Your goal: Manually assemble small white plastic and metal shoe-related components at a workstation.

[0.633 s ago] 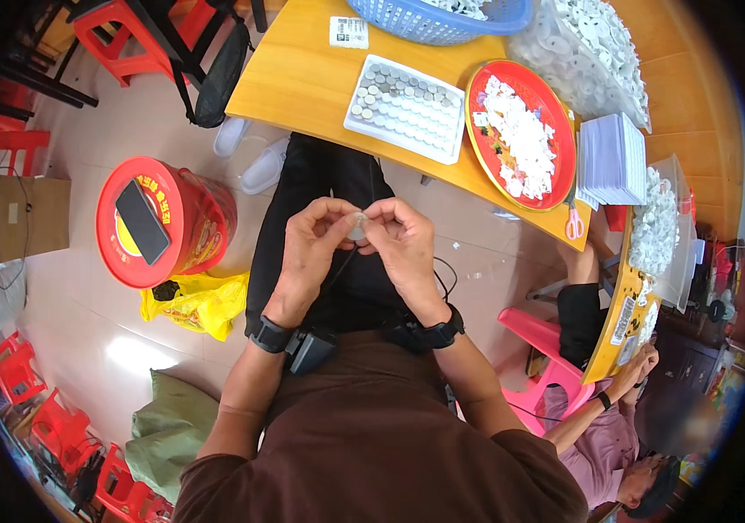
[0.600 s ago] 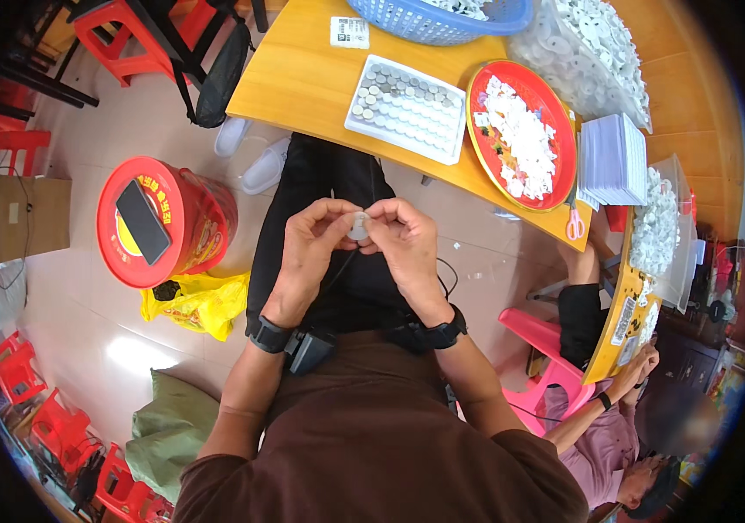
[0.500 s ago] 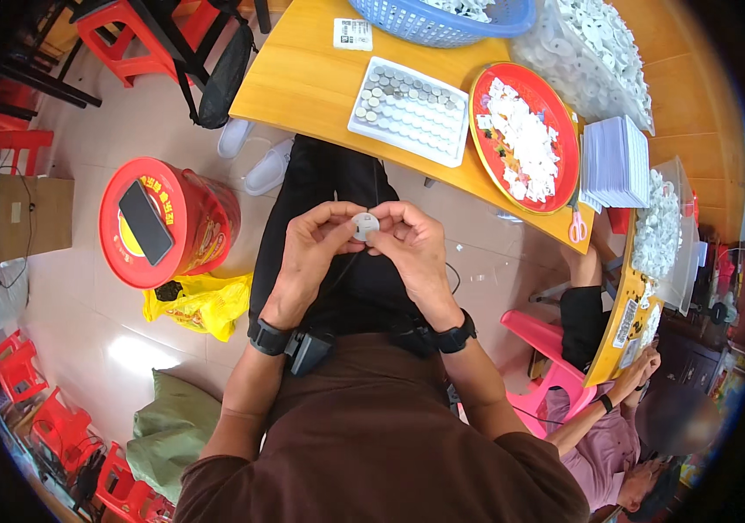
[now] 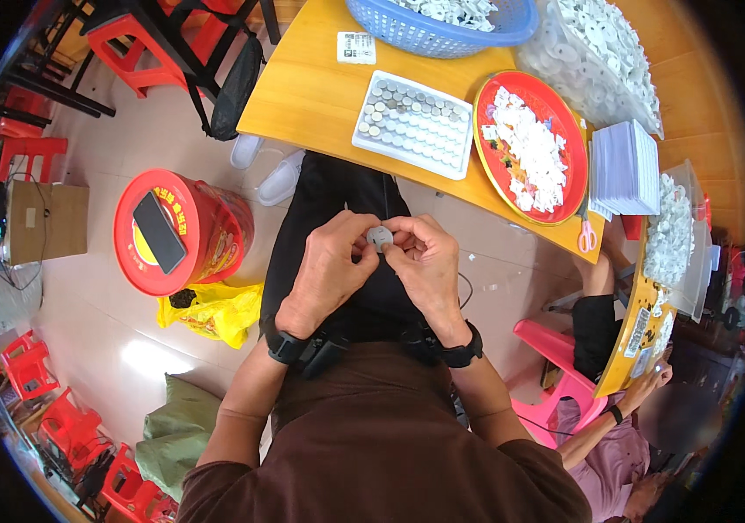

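Note:
In front of my lap, a small round white disc [image 4: 379,237] with a few dark marks on its face is pinched by both hands. My left hand [image 4: 327,268] has thumb and fingers closed on the disc's left edge. A thin pale tip sticks up just above that hand; what it belongs to is hidden. From the other side, my right hand [image 4: 427,268] pinches the disc between thumb and curled fingers. Beyond them on the wooden table [image 4: 302,105] lies a white tray [image 4: 407,158] with rows of round silvery pieces. Right of it, a red plate [image 4: 557,109] holds many small white pieces.
A blue basket [image 4: 442,39], a clear bag of white parts [image 4: 573,74], a stack of white sheets [image 4: 623,166] and scissors [image 4: 587,235] are on the table. At left stands a red bucket [image 4: 215,253] with a phone [image 4: 159,231] on top. Another person [image 4: 603,444] sits at right.
My hands, with the disc between them, sit slightly lower and further right in view. The left hand has turned so its back shows more. The whole scene has shifted a little right and down.

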`<state>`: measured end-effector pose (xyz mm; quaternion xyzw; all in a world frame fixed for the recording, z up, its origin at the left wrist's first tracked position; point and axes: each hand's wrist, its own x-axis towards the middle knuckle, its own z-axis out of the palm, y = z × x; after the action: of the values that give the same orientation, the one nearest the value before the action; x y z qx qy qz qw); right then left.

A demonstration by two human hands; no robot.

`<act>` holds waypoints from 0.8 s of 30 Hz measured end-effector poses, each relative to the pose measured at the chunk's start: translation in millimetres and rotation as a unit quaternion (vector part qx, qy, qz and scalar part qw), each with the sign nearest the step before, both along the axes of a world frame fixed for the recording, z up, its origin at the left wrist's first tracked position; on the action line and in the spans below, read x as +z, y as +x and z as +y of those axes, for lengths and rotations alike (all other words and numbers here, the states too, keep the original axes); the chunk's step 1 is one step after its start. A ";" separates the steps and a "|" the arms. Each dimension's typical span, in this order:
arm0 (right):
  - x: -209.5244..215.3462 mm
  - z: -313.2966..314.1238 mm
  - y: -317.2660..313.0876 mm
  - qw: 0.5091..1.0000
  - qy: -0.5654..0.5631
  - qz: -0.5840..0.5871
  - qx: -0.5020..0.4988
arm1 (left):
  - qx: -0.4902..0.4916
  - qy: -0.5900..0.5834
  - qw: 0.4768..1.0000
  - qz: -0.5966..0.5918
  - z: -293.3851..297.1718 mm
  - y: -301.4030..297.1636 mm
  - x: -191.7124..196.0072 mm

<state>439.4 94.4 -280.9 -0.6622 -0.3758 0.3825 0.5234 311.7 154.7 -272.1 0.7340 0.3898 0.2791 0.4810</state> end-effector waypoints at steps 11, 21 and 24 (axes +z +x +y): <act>3.2 -5.0 26.4 0.997 -0.035 0.068 -0.007 | 0.000 0.124 0.991 0.053 -7.1 28.5 0.5; 9.2 -8.1 28.8 0.997 0.019 0.069 -0.042 | 0.057 -0.014 0.995 -0.077 -9.0 36.5 11.2; 14.2 -6.2 23.9 0.994 0.079 0.053 -0.044 | 0.072 -0.210 0.952 -0.211 -8.8 31.6 8.7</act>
<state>463.3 88.1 -266.7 -0.6134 -0.3471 0.3628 0.6096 343.3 145.9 -263.5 0.5106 0.3811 0.3735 0.6742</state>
